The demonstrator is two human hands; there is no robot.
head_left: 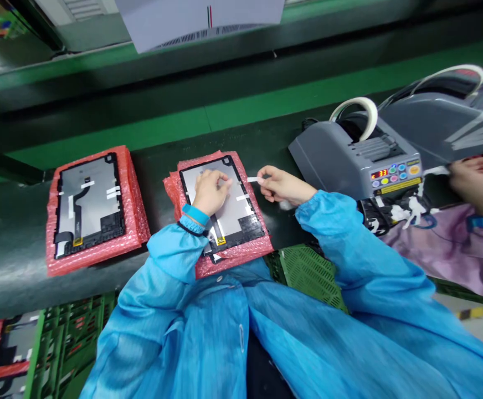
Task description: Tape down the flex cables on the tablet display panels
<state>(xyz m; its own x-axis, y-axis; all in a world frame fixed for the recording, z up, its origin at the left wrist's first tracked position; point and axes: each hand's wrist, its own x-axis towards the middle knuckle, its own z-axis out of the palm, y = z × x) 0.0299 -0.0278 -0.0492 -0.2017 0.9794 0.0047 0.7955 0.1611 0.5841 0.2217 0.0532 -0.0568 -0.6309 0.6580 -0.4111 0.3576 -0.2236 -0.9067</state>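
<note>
A flat tablet screen assembly (231, 213), grey-backed with a black frame, lies on pink bubble wrap (237, 262) in front of me. My left hand (211, 191) is over its upper middle with fingers curled and thumb close to them; whatever is between the fingertips is hidden. To the right of the panel, my right hand (281, 184) pinches a short strip of white tape (252, 179), whose free end points left toward the panel's edge. Other white tape pieces (242, 197) stick along that right edge. A flat cable with a yellow-edged end (220, 240) shows near the bottom.
On the left, a similar panel (94, 194) with tape pieces rests on stacked bubble wrap. A grey tape dispenser (337, 158) stands right, another (428, 119) beyond it. A co-worker's hand (482, 180) reaches in at the far right. Green crates (308, 271) sit below the bench edge.
</note>
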